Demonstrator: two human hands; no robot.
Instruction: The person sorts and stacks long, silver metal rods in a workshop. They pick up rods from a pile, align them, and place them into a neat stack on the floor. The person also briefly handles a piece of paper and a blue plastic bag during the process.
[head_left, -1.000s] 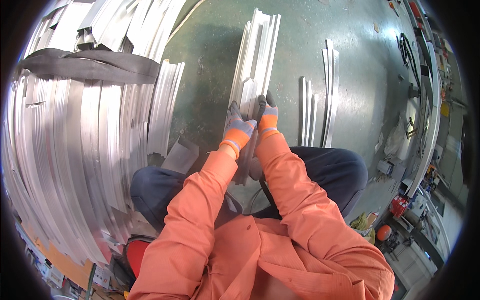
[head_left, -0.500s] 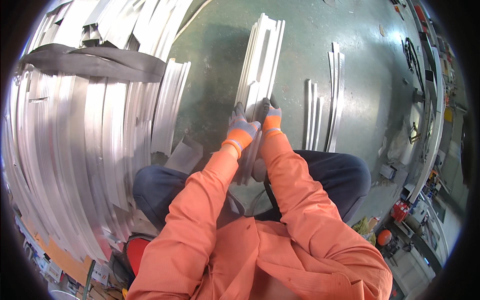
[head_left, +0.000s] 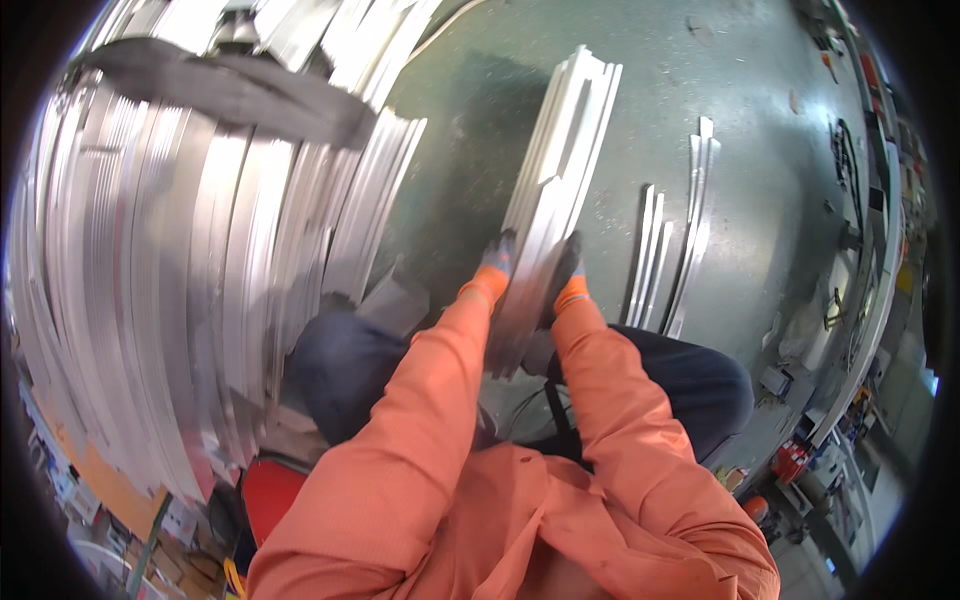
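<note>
Metal profiles (head_left: 541, 215) lay bundled mid-frame, slanting toward upper centre. Left hand (head_left: 497, 262) and right hand (head_left: 570, 268) flanked opposite sides, likely keeping them aligned; fingers blurred, couldn't tell whether spread or pressed together.

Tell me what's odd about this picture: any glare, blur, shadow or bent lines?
In the head view, glare whitens the far end of the metal stack; in the head view, the left hand, right hand and grey strip look blurred; in the head view, a shadow darkens the floor left of the profiles; straight edges bow.
</note>
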